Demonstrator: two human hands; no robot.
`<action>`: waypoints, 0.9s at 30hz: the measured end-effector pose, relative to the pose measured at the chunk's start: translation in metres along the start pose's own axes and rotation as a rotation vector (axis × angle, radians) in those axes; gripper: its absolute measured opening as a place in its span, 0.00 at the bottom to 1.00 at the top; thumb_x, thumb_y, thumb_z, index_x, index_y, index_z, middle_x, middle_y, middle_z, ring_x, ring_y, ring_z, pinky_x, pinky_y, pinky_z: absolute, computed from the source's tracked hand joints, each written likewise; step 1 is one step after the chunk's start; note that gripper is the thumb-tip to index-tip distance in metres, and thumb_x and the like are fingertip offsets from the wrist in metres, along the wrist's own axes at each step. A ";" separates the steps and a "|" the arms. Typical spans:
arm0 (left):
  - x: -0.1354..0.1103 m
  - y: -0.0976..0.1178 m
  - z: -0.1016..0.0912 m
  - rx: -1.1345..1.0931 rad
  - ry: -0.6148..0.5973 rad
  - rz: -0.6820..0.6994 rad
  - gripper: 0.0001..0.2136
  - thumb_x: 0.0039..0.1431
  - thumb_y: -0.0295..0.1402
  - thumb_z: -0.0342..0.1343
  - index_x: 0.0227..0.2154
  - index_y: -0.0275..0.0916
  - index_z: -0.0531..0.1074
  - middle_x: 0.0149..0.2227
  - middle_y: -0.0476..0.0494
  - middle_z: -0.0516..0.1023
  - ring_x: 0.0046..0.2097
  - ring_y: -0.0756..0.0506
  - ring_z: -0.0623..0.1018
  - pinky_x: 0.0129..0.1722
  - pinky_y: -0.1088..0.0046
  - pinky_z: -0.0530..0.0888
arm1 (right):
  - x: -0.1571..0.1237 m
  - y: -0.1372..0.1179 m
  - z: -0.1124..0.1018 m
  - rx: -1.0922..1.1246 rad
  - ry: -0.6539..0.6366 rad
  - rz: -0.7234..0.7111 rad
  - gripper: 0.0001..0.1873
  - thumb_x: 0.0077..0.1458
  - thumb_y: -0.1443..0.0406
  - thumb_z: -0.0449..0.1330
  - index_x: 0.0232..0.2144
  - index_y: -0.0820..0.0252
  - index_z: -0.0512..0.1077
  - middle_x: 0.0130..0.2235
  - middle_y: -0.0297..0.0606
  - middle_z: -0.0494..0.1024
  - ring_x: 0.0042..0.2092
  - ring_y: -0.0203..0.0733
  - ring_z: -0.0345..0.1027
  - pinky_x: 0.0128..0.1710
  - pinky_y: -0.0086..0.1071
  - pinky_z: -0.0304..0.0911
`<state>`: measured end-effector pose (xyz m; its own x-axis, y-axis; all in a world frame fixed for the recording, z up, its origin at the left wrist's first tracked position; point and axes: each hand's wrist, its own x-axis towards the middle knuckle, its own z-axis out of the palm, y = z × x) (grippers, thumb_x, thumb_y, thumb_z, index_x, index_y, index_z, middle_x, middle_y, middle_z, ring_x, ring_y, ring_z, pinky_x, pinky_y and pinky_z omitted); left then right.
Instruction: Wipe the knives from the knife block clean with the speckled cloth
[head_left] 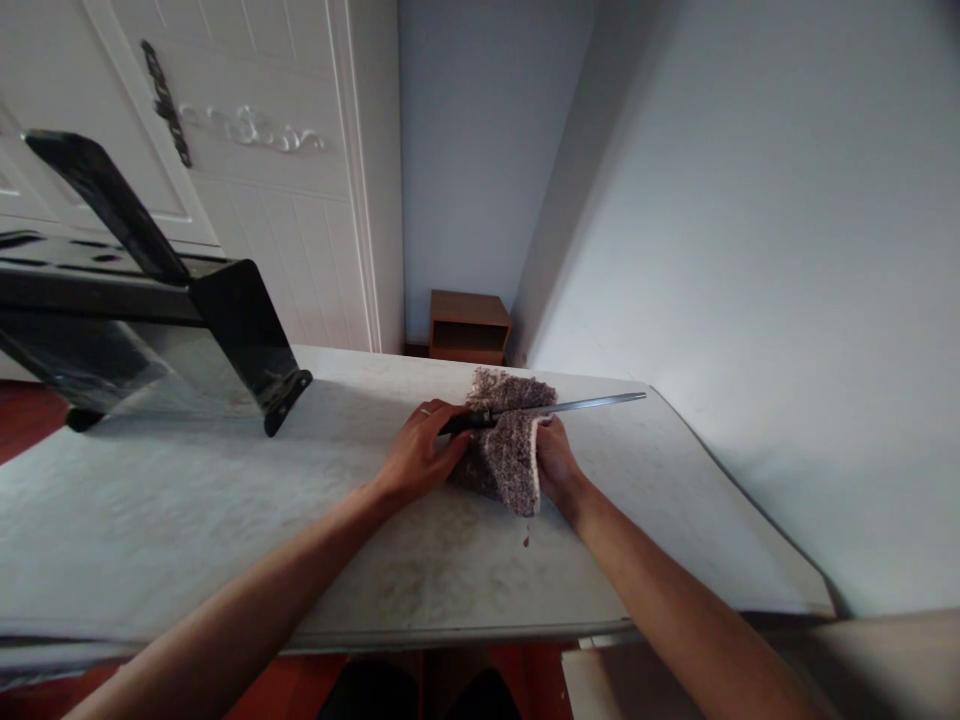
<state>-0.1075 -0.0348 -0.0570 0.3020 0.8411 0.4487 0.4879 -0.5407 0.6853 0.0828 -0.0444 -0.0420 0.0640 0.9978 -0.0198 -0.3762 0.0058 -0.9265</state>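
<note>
A long knife [577,404] with a black handle and a bright steel blade lies across a fuzzy grey-brown cloth [504,445] on the pale table [225,520]. My left hand [420,450] is closed around the knife's black handle at the cloth's left side. My right hand [553,462] grips the cloth at its white folded edge, fingers pressed into it, just under the blade. The blade points right, past the cloth, level with the tabletop.
A black metal rack [150,320] with an angled panel stands on the table's left part. A white panelled door [247,170] is behind it. A small brown wooden cabinet [469,326] sits on the floor beyond. A pale wall [750,300] borders the table's right edge.
</note>
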 end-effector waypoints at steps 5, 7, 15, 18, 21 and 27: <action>0.003 -0.001 0.000 -0.058 -0.039 0.006 0.17 0.66 0.37 0.44 0.49 0.38 0.73 0.45 0.41 0.76 0.49 0.46 0.73 0.53 0.68 0.70 | 0.002 -0.001 -0.002 0.032 0.005 0.003 0.13 0.29 0.67 0.67 0.23 0.62 0.70 0.27 0.37 0.76 0.33 0.44 0.73 0.31 0.33 0.69; 0.004 -0.003 0.000 -0.045 -0.026 -0.008 0.15 0.65 0.36 0.46 0.47 0.38 0.74 0.43 0.41 0.77 0.47 0.46 0.74 0.50 0.69 0.71 | 0.002 -0.001 -0.002 0.035 -0.010 0.019 0.15 0.29 0.67 0.67 0.26 0.62 0.72 0.28 0.37 0.77 0.32 0.43 0.72 0.32 0.34 0.69; 0.001 -0.006 -0.001 -0.094 0.111 0.080 0.10 0.59 0.27 0.55 0.43 0.39 0.75 0.41 0.44 0.76 0.45 0.50 0.75 0.48 0.74 0.75 | 0.002 -0.002 -0.001 0.020 -0.043 0.058 0.20 0.29 0.66 0.70 0.31 0.63 0.74 0.30 0.38 0.78 0.29 0.44 0.72 0.30 0.36 0.69; 0.001 -0.001 -0.002 -0.095 0.227 0.123 0.07 0.57 0.26 0.59 0.38 0.39 0.76 0.39 0.45 0.75 0.43 0.51 0.75 0.45 0.78 0.75 | 0.003 0.001 0.000 0.019 -0.028 0.061 0.19 0.29 0.66 0.70 0.30 0.64 0.74 0.28 0.38 0.78 0.28 0.44 0.72 0.30 0.36 0.69; 0.000 0.003 -0.002 -0.093 0.296 0.175 0.06 0.55 0.23 0.60 0.35 0.38 0.75 0.37 0.48 0.74 0.41 0.54 0.74 0.44 0.82 0.73 | 0.003 0.002 0.000 0.004 -0.007 0.056 0.20 0.29 0.67 0.69 0.32 0.64 0.74 0.29 0.39 0.78 0.30 0.45 0.72 0.32 0.37 0.70; -0.003 0.007 0.000 -0.078 0.297 0.188 0.06 0.55 0.22 0.59 0.34 0.38 0.75 0.37 0.48 0.70 0.41 0.54 0.72 0.44 0.82 0.72 | -0.001 0.000 0.003 0.025 0.027 -0.010 0.24 0.28 0.70 0.68 0.35 0.62 0.74 0.35 0.38 0.79 0.35 0.46 0.74 0.38 0.37 0.71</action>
<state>-0.1048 -0.0411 -0.0533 0.1243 0.6928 0.7104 0.3792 -0.6947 0.6112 0.0797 -0.0449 -0.0408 0.0928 0.9954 -0.0215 -0.3985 0.0173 -0.9170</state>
